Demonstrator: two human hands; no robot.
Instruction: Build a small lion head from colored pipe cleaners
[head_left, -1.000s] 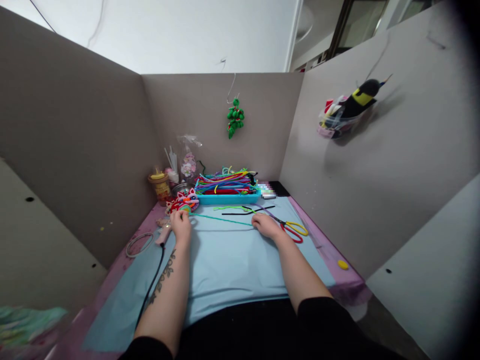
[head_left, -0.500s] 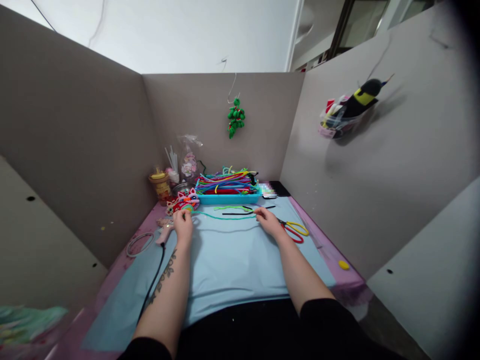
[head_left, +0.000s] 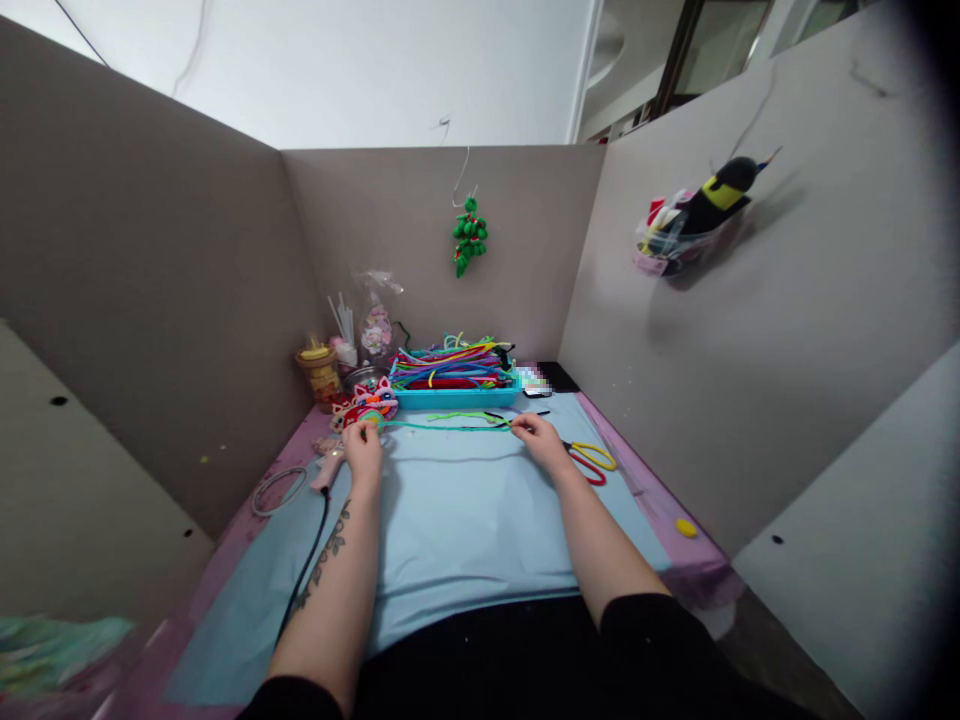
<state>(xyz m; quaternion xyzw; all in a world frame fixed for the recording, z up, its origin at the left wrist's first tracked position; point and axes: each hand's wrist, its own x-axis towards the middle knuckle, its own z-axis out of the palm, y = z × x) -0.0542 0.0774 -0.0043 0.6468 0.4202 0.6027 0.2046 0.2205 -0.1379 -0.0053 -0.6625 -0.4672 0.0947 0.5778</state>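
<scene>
A teal pipe cleaner [head_left: 450, 426] stretches level between my two hands, just above the light blue mat [head_left: 465, 520]. My left hand [head_left: 364, 445] pinches its left end, close to a small red and pink craft piece [head_left: 366, 402]. My right hand [head_left: 536, 438] pinches its right end. A light green pipe cleaner [head_left: 465, 415] and a black one [head_left: 517, 414] lie on the mat just behind. Red and yellow scissors [head_left: 591, 458] lie right of my right hand.
A teal tray [head_left: 456, 396] heaped with coloured pipe cleaners stands at the back. Jars and a bag [head_left: 352, 345] fill the back left corner. A glue gun [head_left: 328, 468] with black cord and a wire ring [head_left: 276, 490] lie left. Grey partition walls enclose the desk.
My right hand has moved up and back from the mat, pulling the teal pipe cleaner taut and level. My left hand has stayed almost still.
</scene>
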